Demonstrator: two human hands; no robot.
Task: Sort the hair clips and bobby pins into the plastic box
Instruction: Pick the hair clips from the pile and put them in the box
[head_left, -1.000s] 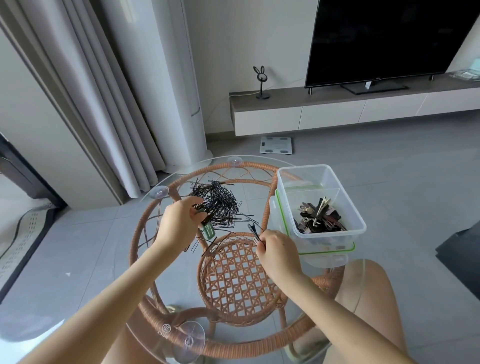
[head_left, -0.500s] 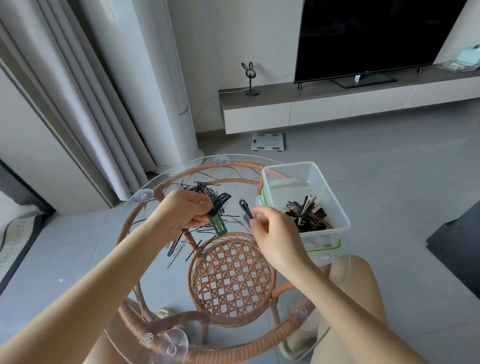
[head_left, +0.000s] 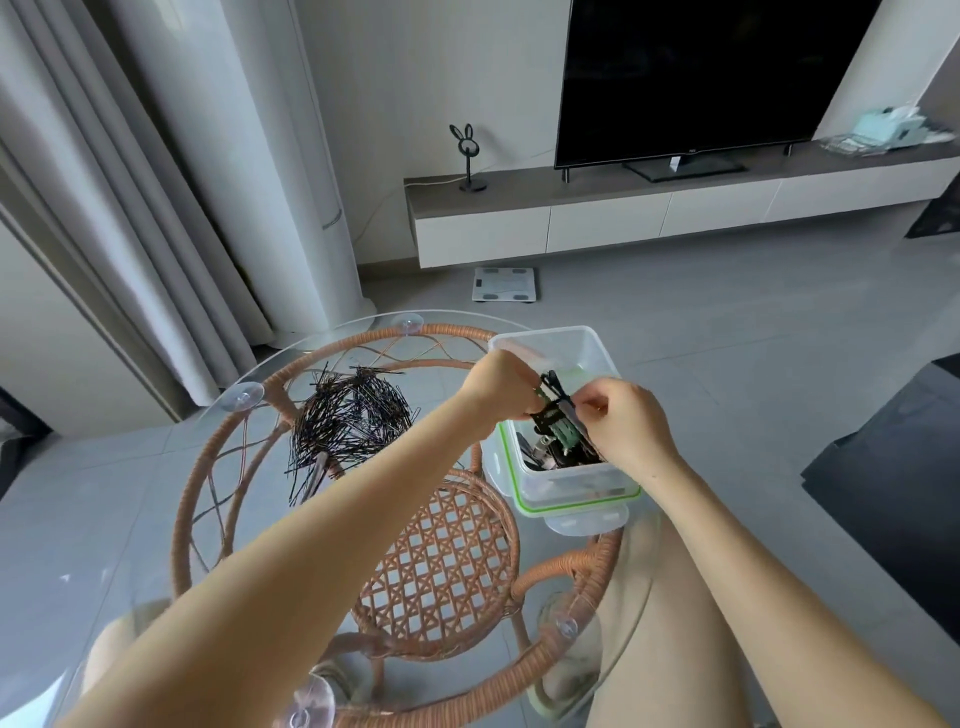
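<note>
No readable text, television (head_left: 701, 73) badge (tiny) — illegible

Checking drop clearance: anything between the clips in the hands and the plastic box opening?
Nothing visible. The left hand and right hand hold the clips directly over the plastic box, which is open on top with no lid over it. Below them lie only the sorted clips inside.

Soft, even daylight fills the room, seemingly from the left past the long pale grey curtains (head_left: 119, 208), so shadows on the grey tiled floor (head_left: 727, 322) are faint. The round clear glass tabletop (head_left: 140, 597) carries a pale sheen, brightest at its lower left edge, and the curtain folds bow near the frame's border. The left hand (head_left: 498, 387), the right hand (head_left: 628, 421) and the dark hair clips (head_left: 553, 397) they pinch look slightly soft.
</note>
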